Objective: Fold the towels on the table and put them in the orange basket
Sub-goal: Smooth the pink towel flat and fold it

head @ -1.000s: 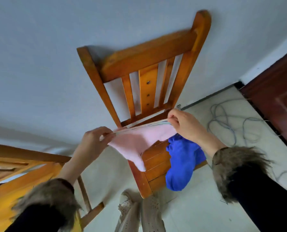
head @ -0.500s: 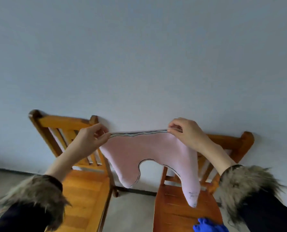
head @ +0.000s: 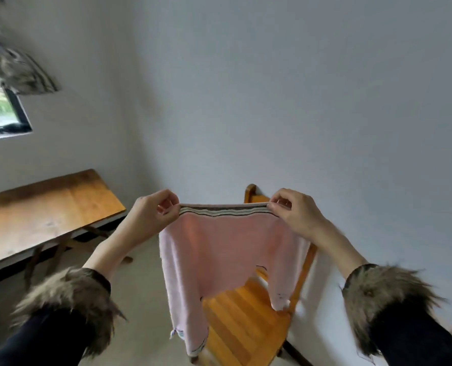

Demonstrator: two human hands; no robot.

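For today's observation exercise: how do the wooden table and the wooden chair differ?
The table stands at the left, its top bare; the chair stands by the wall, partly hidden behind the pink towel. The table has a flat solid top; the chair's seat is slatted. Both are orange-brown wood.

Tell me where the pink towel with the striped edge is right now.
The pink towel with the striped edge hangs mid-frame in the head view, pinched at its top corners by the left hand and right hand, in front of the wooden chair.
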